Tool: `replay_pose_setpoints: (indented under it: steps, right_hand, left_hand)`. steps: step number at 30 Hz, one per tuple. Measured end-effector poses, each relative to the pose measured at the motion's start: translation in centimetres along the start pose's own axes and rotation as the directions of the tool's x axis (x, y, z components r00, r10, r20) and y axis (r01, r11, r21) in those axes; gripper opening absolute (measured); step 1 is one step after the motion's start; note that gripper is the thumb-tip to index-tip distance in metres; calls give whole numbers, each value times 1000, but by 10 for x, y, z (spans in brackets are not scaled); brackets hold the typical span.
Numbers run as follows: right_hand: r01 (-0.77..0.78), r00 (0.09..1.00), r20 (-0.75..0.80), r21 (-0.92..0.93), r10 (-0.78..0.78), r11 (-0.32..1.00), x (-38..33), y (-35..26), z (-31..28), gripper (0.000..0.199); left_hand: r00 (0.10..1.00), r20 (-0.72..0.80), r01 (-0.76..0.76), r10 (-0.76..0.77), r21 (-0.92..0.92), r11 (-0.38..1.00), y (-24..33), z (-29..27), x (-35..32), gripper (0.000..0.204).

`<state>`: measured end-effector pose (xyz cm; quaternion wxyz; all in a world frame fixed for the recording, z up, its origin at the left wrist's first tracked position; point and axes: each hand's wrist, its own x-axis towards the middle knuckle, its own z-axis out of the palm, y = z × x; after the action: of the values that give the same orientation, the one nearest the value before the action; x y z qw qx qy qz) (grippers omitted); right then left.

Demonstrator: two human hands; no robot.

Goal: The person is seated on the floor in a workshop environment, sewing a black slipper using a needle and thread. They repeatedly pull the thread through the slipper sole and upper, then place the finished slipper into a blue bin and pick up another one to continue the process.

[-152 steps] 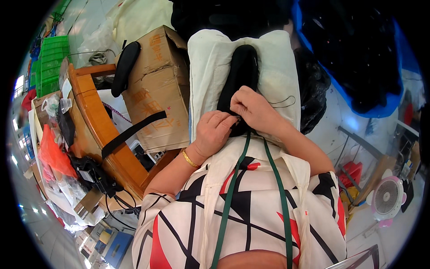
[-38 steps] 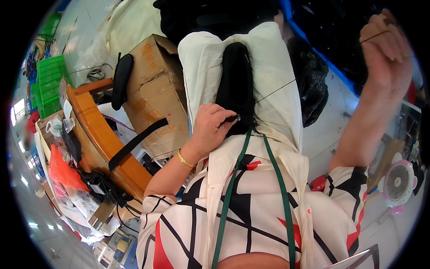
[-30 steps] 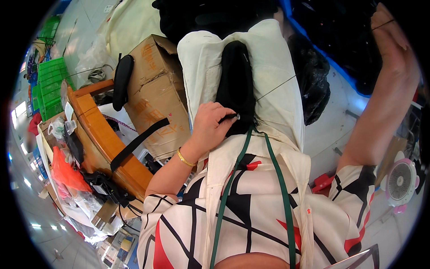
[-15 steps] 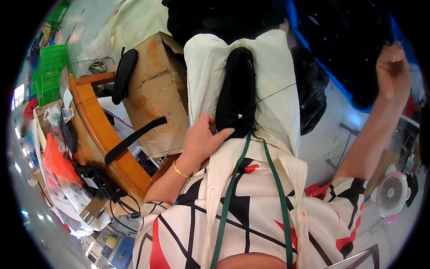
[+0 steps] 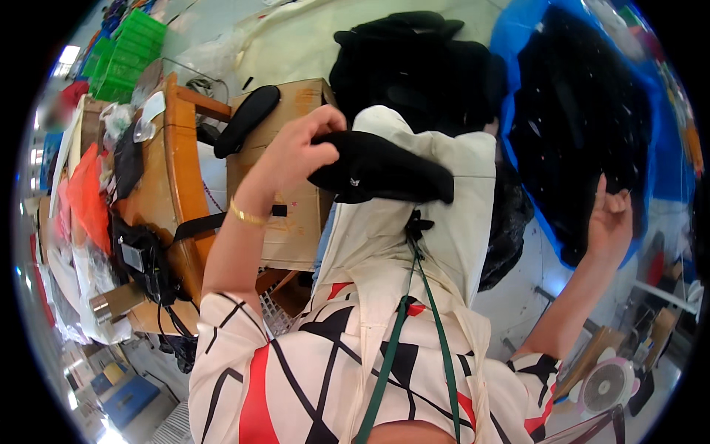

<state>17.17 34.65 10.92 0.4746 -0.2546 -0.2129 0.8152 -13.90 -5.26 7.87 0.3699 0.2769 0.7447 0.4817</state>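
Note:
A black cloth shoe (image 5: pixel 396 169) with a small shiny ornament is lifted sideways above my lap. My left hand (image 5: pixel 307 144) grips its left end, fingers at the upper edge and thumb against the near side. Far to the right, my right hand (image 5: pixel 611 220) is over the near part of a blue-edged bag (image 5: pixel 510 111) filled with black items. One finger of it points up while the others are curled; anything pinched there is too small to see. Light cloth (image 5: pixel 462 200) covers my lap, and a small black bow (image 5: pixel 420 224) lies by the green straps (image 5: pixel 388 351).
On my left, another black shoe-shaped piece (image 5: pixel 255 115) rests on a cardboard box (image 5: pixel 292 229) beside a wooden frame (image 5: pixel 185 140). A black pile (image 5: pixel 414 70) is ahead. A black plastic bag (image 5: pixel 503 240) sits right of my lap, and a fan (image 5: pixel 606 388) stands at lower right.
My left hand has raised the shoe off my lap and turned it from lengthwise to crosswise. My right hand has come down and inward; the thread stretched from the shoe no longer shows.

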Motion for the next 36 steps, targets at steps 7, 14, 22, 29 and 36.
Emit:
replay_pose_setpoints:
  steps: [7,14,22,29,36]
  right_hand:
    - [-47,998,-54,-149,39,988,-6,55,-47,12]
    - [83,993,-17,-574,-113,815,-20,123,-80,9]
    - [429,711,573,-812,407,395,-88,240,14,28]
    - [684,484,703,-675,522,275,-93,271,36,27]
    - [457,596,435,-875,675,161,-95,273,39,20]
  left_hand:
    - [969,248,-67,6,237,969,-29,11,65,34]
    - [965,-232,10,126,510,860,-30,46,22,23]
    - [881,-235,-240,411,527,815,-59,71,-3,18]
    - [796,-233,-367,559,549,751,-70,71,-3,21]
    - [792,-364,-330,490,421,845,-67,70,0,19]
